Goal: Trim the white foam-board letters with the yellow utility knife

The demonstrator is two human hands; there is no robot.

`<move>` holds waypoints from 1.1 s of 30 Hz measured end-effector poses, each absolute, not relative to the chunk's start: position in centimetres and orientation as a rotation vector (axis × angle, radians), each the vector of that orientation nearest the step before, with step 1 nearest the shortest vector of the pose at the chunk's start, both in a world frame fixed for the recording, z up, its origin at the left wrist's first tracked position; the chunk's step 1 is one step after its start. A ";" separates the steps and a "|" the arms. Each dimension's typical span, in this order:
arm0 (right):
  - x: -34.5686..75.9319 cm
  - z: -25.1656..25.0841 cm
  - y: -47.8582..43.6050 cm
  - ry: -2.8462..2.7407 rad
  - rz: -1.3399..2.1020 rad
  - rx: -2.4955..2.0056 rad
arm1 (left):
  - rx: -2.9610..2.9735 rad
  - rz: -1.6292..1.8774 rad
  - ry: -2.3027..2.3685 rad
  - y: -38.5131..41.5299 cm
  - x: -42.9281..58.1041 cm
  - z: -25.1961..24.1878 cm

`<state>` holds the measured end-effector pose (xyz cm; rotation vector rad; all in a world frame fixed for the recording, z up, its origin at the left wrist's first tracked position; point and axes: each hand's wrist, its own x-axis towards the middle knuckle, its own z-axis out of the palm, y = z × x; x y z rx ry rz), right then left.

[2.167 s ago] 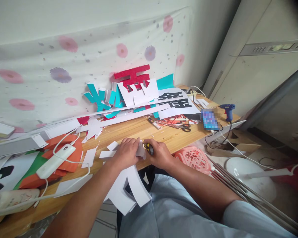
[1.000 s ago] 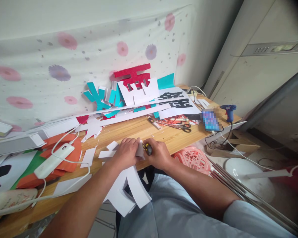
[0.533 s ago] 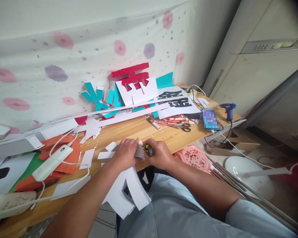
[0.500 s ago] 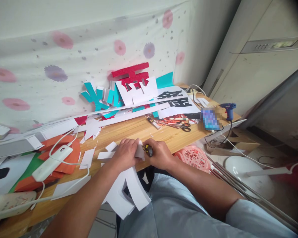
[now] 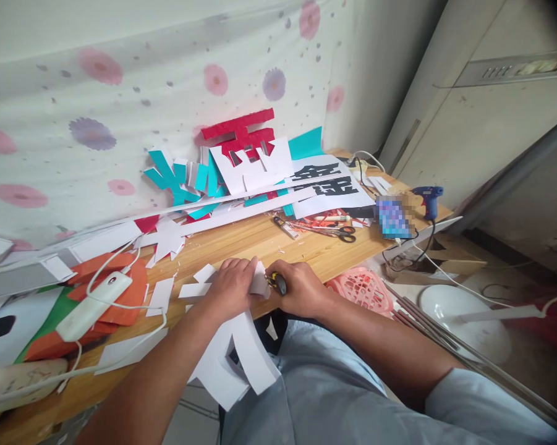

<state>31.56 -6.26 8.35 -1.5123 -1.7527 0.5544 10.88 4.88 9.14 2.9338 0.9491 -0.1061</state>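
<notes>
The right hand clutches a yellow-and-black-handled tool beside the left hand, which clasps the white cut-out at the edge of the wooden table, so uneven pressure could skid the tool into that hand.

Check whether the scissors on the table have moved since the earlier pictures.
No. The scissors lie in the same spot on the table, judged against its front edge; only the whole view has shifted slightly.
</notes>
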 end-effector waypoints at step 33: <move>30.8 5.8 -6.3 -1.649 0.483 -1.501 | 2.929 -0.147 0.985 4.7 11.2 9.5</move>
